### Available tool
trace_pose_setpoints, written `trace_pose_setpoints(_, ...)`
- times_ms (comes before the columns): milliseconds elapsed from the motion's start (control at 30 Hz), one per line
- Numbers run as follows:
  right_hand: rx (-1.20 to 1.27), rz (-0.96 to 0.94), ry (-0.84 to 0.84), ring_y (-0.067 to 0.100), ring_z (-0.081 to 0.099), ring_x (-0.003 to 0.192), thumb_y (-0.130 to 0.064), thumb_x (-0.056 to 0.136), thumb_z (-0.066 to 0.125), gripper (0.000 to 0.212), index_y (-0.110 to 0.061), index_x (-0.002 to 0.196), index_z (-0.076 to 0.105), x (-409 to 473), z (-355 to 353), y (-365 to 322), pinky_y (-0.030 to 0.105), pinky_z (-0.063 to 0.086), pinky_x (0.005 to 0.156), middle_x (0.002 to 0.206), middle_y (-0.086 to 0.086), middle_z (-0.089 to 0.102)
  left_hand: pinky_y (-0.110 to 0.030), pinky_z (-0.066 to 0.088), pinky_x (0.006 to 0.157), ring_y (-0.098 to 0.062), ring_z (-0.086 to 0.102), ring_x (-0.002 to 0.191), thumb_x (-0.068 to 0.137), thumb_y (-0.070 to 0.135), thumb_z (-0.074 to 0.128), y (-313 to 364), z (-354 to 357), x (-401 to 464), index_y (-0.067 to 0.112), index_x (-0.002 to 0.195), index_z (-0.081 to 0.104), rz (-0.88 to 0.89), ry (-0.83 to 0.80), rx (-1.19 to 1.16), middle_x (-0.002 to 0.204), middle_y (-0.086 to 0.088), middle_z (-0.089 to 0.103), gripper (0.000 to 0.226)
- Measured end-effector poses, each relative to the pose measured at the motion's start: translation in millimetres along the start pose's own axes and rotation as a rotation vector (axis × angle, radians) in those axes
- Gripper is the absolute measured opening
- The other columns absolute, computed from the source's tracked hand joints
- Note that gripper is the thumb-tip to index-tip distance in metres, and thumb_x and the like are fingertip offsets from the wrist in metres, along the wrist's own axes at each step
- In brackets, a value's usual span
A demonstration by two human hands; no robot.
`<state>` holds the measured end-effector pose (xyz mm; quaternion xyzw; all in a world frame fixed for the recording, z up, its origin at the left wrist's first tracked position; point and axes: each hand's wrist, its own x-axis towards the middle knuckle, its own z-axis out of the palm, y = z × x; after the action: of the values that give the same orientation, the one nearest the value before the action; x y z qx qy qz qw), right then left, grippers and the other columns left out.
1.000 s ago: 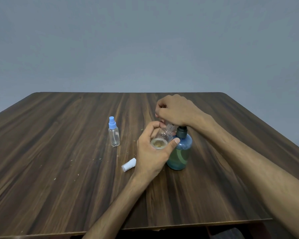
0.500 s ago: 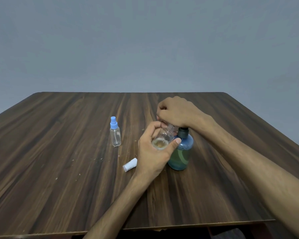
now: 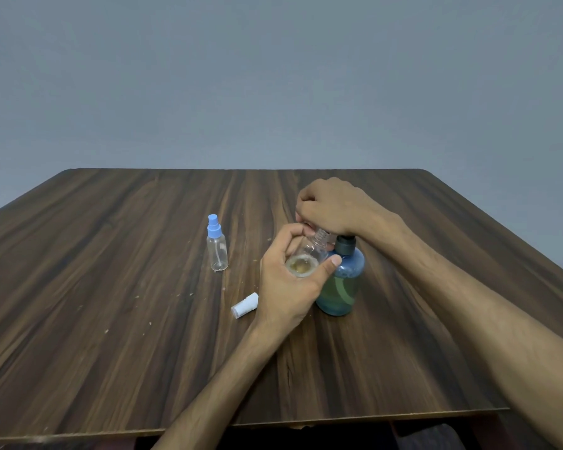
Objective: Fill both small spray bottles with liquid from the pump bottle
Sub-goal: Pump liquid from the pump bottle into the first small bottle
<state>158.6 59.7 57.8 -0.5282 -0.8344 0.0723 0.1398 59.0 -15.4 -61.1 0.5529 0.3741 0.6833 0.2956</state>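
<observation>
My left hand (image 3: 288,289) grips an uncapped small clear spray bottle (image 3: 307,254), tilted with its threaded neck up against the pump head; a little yellowish liquid lies in its bottom. My right hand (image 3: 330,206) is curled over the top of the blue pump bottle (image 3: 342,287), hiding the pump head and nozzle. The pump bottle stands upright, partly filled with greenish liquid. A second small spray bottle (image 3: 217,245) with a blue cap stands upright to the left. A white cap (image 3: 245,305) lies on its side beside my left wrist.
Everything sits on a dark wooden table (image 3: 111,319) against a grey wall. Small crumbs are scattered over the tabletop. The table's near edge runs across the bottom of the view.
Both hands and the bottles stay almost where they were; my right hand keeps its hold over the pump head. The view has shifted only slightly.
</observation>
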Motion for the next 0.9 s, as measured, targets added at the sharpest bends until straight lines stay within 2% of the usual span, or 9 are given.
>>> trace_pose_setpoints(100,0.005,-0.012,0.048,0.023,0.069,0.080,-0.030,0.091,0.053,0.027,-0.018,0.089,0.077,0.2,-3.2,0.6,0.033,0.045,0.066,0.081,-0.001,0.077,-0.028,0.061,0.084,-0.019,0.079,0.092,0.080,0.005,0.092,0.5,-0.9,-1.8,0.010,0.111,0.064,0.000,-0.003,0.007,0.097,-0.004,0.081,0.042)
trace_pose_setpoints(167,0.036,-0.021,0.086,0.023,0.070,0.080,-0.030,0.092,0.051,0.027,-0.018,0.088,0.076,0.4,-4.9,1.2,0.034,0.049,0.070,0.081,-0.002,0.078,-0.030,0.062,0.084,-0.022,0.079,0.091,0.080,0.004,0.092,0.7,-1.3,-1.9,0.008,0.111,0.064,0.006,-0.005,0.012,0.096,-0.005,0.081,0.042)
trace_pose_setpoints(267,-0.003,-0.003,0.009,0.025,0.069,0.083,-0.029,0.091,0.053,0.027,-0.017,0.090,0.077,-0.5,0.0,-0.3,0.033,0.047,0.066,0.084,0.002,0.076,-0.036,0.064,0.085,-0.024,0.079,0.092,0.078,0.012,0.091,-0.4,-0.2,-0.5,0.008,0.112,0.064,-0.004,0.005,0.013,0.096,-0.005,0.081,0.044)
trace_pose_setpoints(333,-0.020,-0.008,0.021,0.025,0.069,0.082,-0.029,0.091,0.054,0.027,-0.016,0.090,0.078,-1.3,-0.7,-1.3,0.033,0.045,0.064,0.083,0.003,0.076,-0.034,0.063,0.085,-0.022,0.079,0.093,0.078,0.012,0.092,-0.3,-1.0,-0.9,0.008,0.112,0.064,0.005,0.005,0.024,0.097,-0.005,0.081,0.044)
trace_pose_setpoints(467,0.062,-0.010,0.090,0.025,0.072,0.079,-0.030,0.091,0.051,0.029,-0.016,0.089,0.076,-0.7,-6.2,2.1,0.036,0.055,0.074,0.081,0.000,0.078,-0.031,0.063,0.085,-0.022,0.080,0.093,0.079,0.009,0.091,1.9,-1.0,-1.5,0.010,0.111,0.064,0.009,-0.004,0.009,0.097,-0.005,0.081,0.042)
trace_pose_setpoints(600,0.000,0.001,0.002,0.027,0.070,0.082,-0.028,0.090,0.054,0.028,-0.014,0.091,0.078,1.2,0.7,-0.3,0.034,0.047,0.064,0.083,0.003,0.077,-0.032,0.063,0.085,-0.024,0.079,0.092,0.079,0.008,0.092,1.0,-0.4,-0.7,0.010,0.111,0.064,-0.009,-0.002,0.002,0.097,-0.006,0.080,0.043)
trace_pose_setpoints(733,0.060,-0.007,0.059,0.025,0.071,0.077,-0.029,0.090,0.052,0.029,-0.014,0.091,0.077,0.6,-5.7,3.0,0.035,0.052,0.069,0.080,0.000,0.079,-0.029,0.062,0.083,-0.023,0.079,0.091,0.081,-0.005,0.092,1.6,-0.7,-1.4,0.006,0.110,0.064,-0.009,-0.011,0.011,0.096,-0.006,0.080,0.042)
trace_pose_setpoints(833,0.015,0.004,-0.021,0.027,0.066,0.078,-0.027,0.089,0.054,0.028,-0.012,0.093,0.078,1.1,-0.8,-0.2,0.033,0.045,0.062,0.086,0.008,0.077,-0.030,0.062,0.084,-0.023,0.079,0.091,0.081,-0.003,0.092,1.4,-1.2,-0.5,0.009,0.110,0.064,-0.012,-0.005,0.009,0.096,-0.006,0.081,0.043)
trace_pose_setpoints(900,0.004,-0.001,-0.002,0.027,0.070,0.082,-0.027,0.090,0.054,0.028,-0.012,0.093,0.078,1.0,-0.8,-0.1,0.033,0.045,0.063,0.085,0.006,0.078,-0.030,0.062,0.084,-0.022,0.079,0.092,0.080,-0.001,0.093,0.7,-1.5,-1.2,0.011,0.111,0.064,0.003,-0.005,0.021,0.097,-0.005,0.080,0.044)
